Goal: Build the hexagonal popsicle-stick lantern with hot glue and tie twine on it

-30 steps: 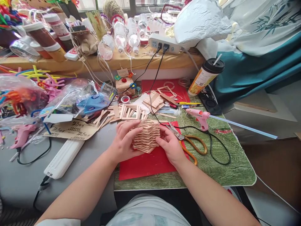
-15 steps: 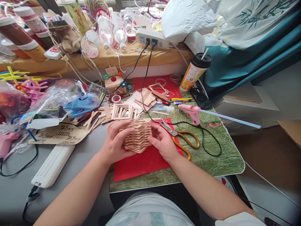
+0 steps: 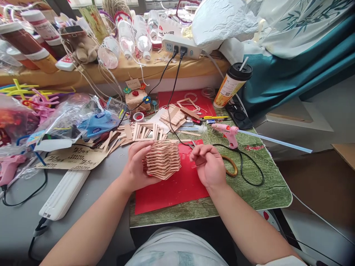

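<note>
ridged, pale wooden-stick stack (image 3: 164,161) in clasping left hand (image 3: 135,167), right hand (image 3: 210,168) curled, hold unclear

right fingers (image 3: 206,149) now off stick stack (image 3: 163,160)

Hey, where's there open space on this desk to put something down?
The red sheet is mostly bare in front of the stick stack. The green mat has room at its front right corner, past the right forearm and looped black cord. It's crowded behind the stack, with loose sticks, and farther left, with plastic bags.
</note>
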The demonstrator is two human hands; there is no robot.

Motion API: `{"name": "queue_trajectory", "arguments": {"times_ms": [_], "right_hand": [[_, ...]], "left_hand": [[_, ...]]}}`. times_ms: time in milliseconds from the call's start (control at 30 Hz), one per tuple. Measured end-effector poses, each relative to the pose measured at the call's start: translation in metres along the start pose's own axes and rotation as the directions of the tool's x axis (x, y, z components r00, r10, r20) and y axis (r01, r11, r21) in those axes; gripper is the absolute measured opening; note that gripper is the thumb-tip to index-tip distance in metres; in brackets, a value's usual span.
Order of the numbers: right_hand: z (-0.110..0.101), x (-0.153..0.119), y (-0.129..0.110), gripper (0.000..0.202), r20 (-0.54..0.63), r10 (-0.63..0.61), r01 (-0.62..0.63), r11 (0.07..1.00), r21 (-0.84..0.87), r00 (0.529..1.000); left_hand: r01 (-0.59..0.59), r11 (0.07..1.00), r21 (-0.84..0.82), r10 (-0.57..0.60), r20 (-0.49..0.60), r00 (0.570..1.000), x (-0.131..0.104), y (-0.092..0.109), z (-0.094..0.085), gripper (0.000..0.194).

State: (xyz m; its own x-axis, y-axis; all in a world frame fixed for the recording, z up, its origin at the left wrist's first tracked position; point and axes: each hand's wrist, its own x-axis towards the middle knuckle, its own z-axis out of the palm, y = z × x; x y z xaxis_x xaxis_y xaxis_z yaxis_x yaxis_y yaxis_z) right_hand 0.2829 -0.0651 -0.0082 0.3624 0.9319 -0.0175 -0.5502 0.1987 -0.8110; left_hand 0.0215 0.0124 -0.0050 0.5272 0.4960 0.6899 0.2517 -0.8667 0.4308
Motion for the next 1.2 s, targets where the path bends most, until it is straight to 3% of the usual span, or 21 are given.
{"name": "queue_trajectory", "arguments": {"times_ms": [267,533,600,700,800,833,867,900,933,967,1000,1033,1067,1133,1200], "right_hand": [[0.001,0.004,-0.020,0.047,0.215,0.193,-0.252,0.920,0.299,0.958],[-0.008,0.001,-0.027,0.044,0.408,0.255,-0.416,0.827,0.378,0.877],[-0.012,-0.001,-0.042,0.041,0.424,0.202,-0.366,0.861,0.352,0.883],[-0.016,-0.002,-0.078,0.039,0.364,-0.025,-0.092,0.950,0.299,0.931],[-0.010,0.006,-0.112,0.032,0.187,-0.213,0.223,0.974,-0.037,0.959],[-0.007,0.010,-0.118,0.029,0.154,-0.378,0.402,0.896,-0.186,0.913],[-0.004,0.014,-0.121,0.026,0.151,-0.600,0.614,0.725,-0.313,0.786],[-0.002,0.017,-0.121,0.023,0.196,-0.796,0.786,0.465,-0.406,0.573],[0.000,0.020,-0.120,0.021,0.286,-0.894,0.867,0.187,-0.461,0.345],[0.000,0.022,-0.118,0.019,0.405,-0.896,0.875,-0.040,-0.483,0.183],[0.000,0.023,-0.115,0.021,0.520,-0.842,0.844,-0.171,-0.508,0.143],[0.000,0.022,-0.112,0.029,0.610,-0.773,0.813,-0.236,-0.532,0.175],[0.000,0.021,-0.110,0.040,0.662,-0.700,0.783,-0.242,-0.572,0.267],[0.001,0.015,-0.103,0.058,0.673,-0.565,0.730,-0.170,-0.662,0.478],[0.004,0.008,-0.093,0.061,0.636,-0.452,0.692,-0.055,-0.720,0.626]], "left_hand": [[0.056,0.998,-0.039,-0.057,-0.016,0.998,-0.002,-0.002,0.001,0.124],[0.033,0.999,-0.024,-0.033,-0.008,0.999,-0.002,-0.001,0.000,0.119],[0.023,0.999,-0.031,-0.024,-0.009,1.000,-0.002,-0.001,-0.001,0.118],[0.019,1.000,-0.018,-0.019,-0.001,1.000,-0.003,0.000,-0.002,0.118],[0.036,0.999,0.001,-0.036,0.011,0.999,-0.003,0.001,-0.003,0.117],[0.040,0.999,0.003,-0.040,0.012,0.999,-0.003,0.001,-0.004,0.116],[0.039,0.999,0.003,-0.039,0.013,0.999,-0.003,0.001,-0.004,0.116],[0.035,0.999,0.000,-0.035,0.011,0.999,-0.003,0.001,-0.004,0.116],[0.029,1.000,-0.003,-0.029,0.008,1.000,-0.004,0.001,-0.004,0.116],[0.025,1.000,-0.006,-0.025,0.005,1.000,-0.004,0.001,-0.005,0.116],[0.023,1.000,-0.008,-0.023,0.006,1.000,-0.004,0.001,-0.005,0.116],[0.023,1.000,-0.008,-0.023,0.007,1.000,-0.004,0.001,-0.005,0.116],[0.026,1.000,-0.007,-0.026,0.010,1.000,-0.005,0.001,-0.005,0.116],[0.037,0.999,0.001,-0.037,0.021,0.999,-0.005,0.002,-0.006,0.115],[0.041,0.999,0.009,-0.041,0.033,0.999,-0.005,0.002,-0.007,0.113]]}}
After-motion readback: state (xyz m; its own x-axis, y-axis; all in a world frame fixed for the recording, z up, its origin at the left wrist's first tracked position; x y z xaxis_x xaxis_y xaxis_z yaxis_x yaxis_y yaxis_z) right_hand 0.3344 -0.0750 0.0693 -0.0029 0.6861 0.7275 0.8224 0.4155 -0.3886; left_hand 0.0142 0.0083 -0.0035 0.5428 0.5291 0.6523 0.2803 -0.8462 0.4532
